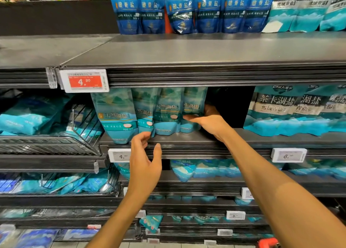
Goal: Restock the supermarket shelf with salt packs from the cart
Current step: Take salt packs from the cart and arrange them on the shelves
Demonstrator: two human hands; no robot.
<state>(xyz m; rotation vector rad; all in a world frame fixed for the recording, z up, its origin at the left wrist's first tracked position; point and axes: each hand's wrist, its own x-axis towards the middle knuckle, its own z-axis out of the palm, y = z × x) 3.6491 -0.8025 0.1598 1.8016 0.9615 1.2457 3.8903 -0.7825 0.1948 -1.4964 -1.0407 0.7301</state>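
place: supermarket | evidence: stocked shelves (206,144), price tags (85,80)

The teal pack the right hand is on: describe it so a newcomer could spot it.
Find the red price tag; the shelf below holds four upright teal packs. It is the rightmost teal pack, beside the dark gap, with the right hand on it.

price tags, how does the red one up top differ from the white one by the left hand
The red price tag has a red panel and hangs on the upper shelf edge, fully visible. The white price tag is pale, sits one shelf lower, and the left hand partly covers it. Both read 4-something.
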